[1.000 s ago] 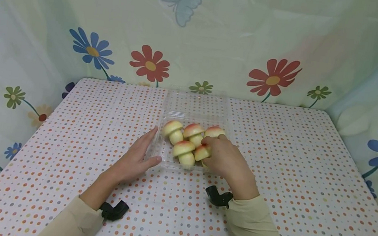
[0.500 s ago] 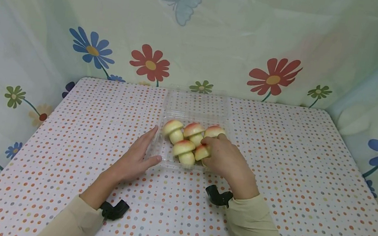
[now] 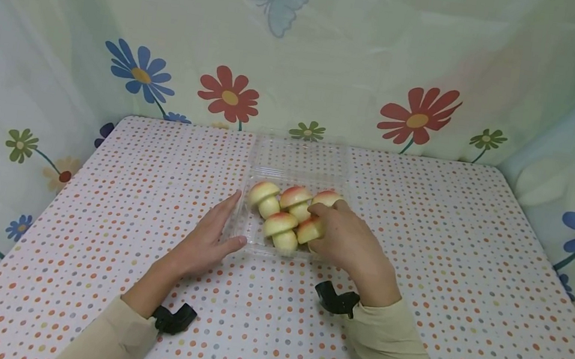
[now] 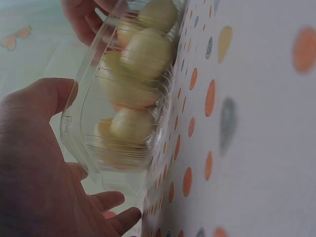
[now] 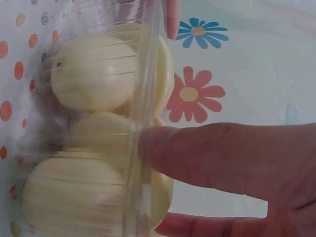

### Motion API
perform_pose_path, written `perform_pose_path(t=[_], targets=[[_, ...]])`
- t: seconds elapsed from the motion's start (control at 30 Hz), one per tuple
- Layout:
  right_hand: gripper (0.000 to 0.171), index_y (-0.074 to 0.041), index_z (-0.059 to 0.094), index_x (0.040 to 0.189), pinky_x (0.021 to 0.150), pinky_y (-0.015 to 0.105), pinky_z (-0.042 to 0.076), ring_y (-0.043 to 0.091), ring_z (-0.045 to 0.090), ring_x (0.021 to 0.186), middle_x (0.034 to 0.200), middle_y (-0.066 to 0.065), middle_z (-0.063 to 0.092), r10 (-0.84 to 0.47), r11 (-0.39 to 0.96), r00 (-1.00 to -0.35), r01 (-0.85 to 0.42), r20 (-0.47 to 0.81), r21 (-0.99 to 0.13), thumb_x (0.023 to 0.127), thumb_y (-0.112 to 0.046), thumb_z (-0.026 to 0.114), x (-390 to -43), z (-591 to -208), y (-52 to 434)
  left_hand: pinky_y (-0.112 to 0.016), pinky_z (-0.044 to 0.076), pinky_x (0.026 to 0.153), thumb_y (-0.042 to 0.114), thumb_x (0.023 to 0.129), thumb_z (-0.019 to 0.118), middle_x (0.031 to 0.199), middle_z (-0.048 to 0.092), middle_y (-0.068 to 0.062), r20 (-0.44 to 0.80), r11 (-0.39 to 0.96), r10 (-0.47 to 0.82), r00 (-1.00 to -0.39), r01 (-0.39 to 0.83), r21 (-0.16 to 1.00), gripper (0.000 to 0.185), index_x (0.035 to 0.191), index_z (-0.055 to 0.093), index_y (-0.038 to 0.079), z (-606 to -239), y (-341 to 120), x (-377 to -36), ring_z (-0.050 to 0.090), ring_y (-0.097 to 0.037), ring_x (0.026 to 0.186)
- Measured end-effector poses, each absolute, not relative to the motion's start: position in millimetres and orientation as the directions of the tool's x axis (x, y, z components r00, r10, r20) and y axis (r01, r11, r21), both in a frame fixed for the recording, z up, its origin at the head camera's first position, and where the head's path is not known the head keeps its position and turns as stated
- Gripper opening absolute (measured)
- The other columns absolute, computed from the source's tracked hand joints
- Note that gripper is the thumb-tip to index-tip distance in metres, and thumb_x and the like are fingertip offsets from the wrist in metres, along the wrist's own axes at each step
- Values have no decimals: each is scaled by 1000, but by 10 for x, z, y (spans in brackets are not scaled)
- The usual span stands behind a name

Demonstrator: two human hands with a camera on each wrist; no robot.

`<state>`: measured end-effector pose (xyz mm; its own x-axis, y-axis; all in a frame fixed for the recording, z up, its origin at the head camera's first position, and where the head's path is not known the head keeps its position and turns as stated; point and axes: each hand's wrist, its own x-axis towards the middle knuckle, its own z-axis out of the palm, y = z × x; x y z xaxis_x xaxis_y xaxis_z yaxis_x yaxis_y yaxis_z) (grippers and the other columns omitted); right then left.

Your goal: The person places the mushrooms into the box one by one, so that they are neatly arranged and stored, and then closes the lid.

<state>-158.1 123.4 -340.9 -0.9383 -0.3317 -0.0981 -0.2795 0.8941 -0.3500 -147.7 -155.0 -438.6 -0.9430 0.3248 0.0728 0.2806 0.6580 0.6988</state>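
Yellow mushroom-shaped pieces with reddish tops lie in two rows inside a clear plastic clamshell box (image 3: 252, 241). In the head view, one mushroom (image 3: 285, 240) shows whole at the front, with another's cap (image 3: 308, 229) partly covered by my right hand (image 3: 353, 240). That hand grips a mushroom (image 5: 163, 192) at the box's front right; its thumb (image 5: 197, 148) lies over the near rim and a finger is on the other side of the cap. My left hand (image 3: 205, 244) rests against the box's left side with fingers spread, its thumb touching the rim in the left wrist view.
The clear lid (image 3: 298, 155) stands open behind the box, toward the back edge. White cloth with coloured dots (image 3: 424, 222) covers the table. A flowered curtain (image 3: 337, 46) hangs behind and at both sides. Black cameras (image 3: 173, 317) sit on both wrists.
My right hand has shifted slightly to the right, baring a little more of the front mushroom's cap. The left hand stays where it was at the box's side.
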Motion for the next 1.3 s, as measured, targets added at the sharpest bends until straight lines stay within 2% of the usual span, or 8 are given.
perform_pose_path(t=[0.1, 0.23, 0.43, 0.63, 0.77, 0.93, 1.3], targets=[[55, -8, 62, 140, 80, 46, 55, 29, 63, 94, 133, 23, 58, -335, 894, -937, -283, -98, -348, 87, -14, 77, -1577, -3382, 1246, -64, 16, 126, 41, 100, 57, 174, 12, -13, 73, 658, 324, -943, 280, 699, 89, 169, 4, 21, -4389, -1548, -1480, 13, -38, 160], [57, -10, 59, 144, 86, 51, 55, 36, 65, 108, 137, 23, 57, -328, 892, -940, -273, -100, -361, 91, -19, 77, -1571, -3351, 1262, -64, 17, 126, 41, 100, 58, 174, 13, -12, 69, 653, 323, -944, 275, 706, 89, 169, 4, 21, -4386, -1547, -1485, 14, -38, 160], [56, -12, 57, 147, 98, 60, 52, 45, 55, 129, 145, 23, 54, -319, 868, -946, -268, -56, -417, 96, -23, 74, -1610, -3359, 1295, -63, 17, 126, 41, 100, 57, 174, 13, -12, 67, 654, 325, -943, 275, 704, 89, 169, 3, 23, -4382, -1551, -1486, 14, -37, 160], [59, -11, 52, 151, 105, 64, 47, 48, 48, 136, 147, 24, 50, -342, 821, -939, -316, 32, -475, 98, -23, 72, -1673, -3390, 1359, -63, 17, 127, 42, 101, 57, 174, 13, -11, 59, 654, 326, -944, 270, 707, 88, 169, 4, 22, -4381, -1549, -1481, 13, -36, 161], [60, -10, 48, 155, 108, 63, 45, 46, 48, 136, 149, 24, 48, -326, 805, -944, -310, 60, -505, 100, -23, 69, -1731, -3391, 1411, -62, 16, 127, 41, 101, 57, 175, 12, -10, 55, 653, 325, -944, 266, 709, 88, 169, 3, 23, -4380, -1550, -1483, 13, -35, 161], [62, -11, 44, 157, 108, 63, 46, 45, 51, 133, 149, 25, 47, -309, 795, -948, -301, 74, -527, 101, -24, 67, -1803, -3406, 1453, -63, 16, 127, 39, 101, 58, 174, 13, -12, 66, 650, 322, -944, 271, 709, 89, 169, 4, 20, -4374, -1558, -1487, 13, -37, 160], [68, -15, 34, 162, 117, 67, 35, 47, 37, 147, 161, 26, 35, -258, 794, -965, -242, 50, -557, 103, -32, 63, -1915, -3481, 1579, -62, 16, 127, 38, 102, 57, 175, 12, -11, 44, 649, 324, -945, 255, 717, 87, 169, 3, 24, -4371, -1533, -1479, 12, -36, 161]])
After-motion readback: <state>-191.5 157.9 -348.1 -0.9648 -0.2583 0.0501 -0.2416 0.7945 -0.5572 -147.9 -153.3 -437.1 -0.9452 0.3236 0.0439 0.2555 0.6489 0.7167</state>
